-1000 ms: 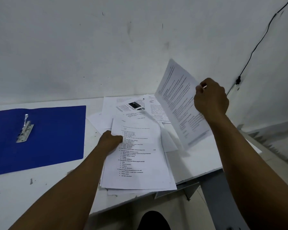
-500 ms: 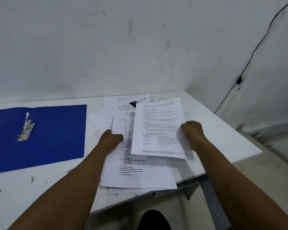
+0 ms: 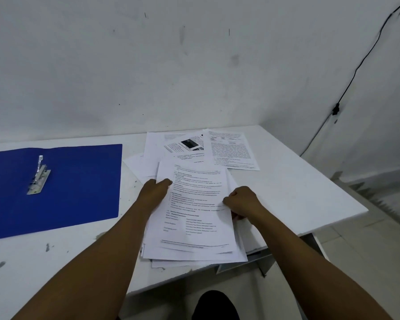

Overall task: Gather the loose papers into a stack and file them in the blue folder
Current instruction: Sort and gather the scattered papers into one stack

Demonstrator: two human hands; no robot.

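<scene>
A rough stack of printed papers (image 3: 194,227) lies at the table's near edge, its lower end hanging over the edge. My left hand (image 3: 155,192) grips the stack's left side, thumb on the top sheet. My right hand (image 3: 240,199) pinches the top sheet's right edge. Behind the stack, more loose papers (image 3: 231,148) lie fanned out, one with a dark photo. The open blue folder (image 3: 79,181) lies flat at the left with its metal clip (image 3: 38,176) standing up.
The white table (image 3: 298,192) ends at a corner on the right, with floor beyond. A white wall stands close behind. A black cable (image 3: 356,70) runs down the right wall. Dark scuff marks dot the table at the near left.
My right hand brought the raised sheet down from the right and laid it on top of the stack. My left hand stayed on the stack's left side.
</scene>
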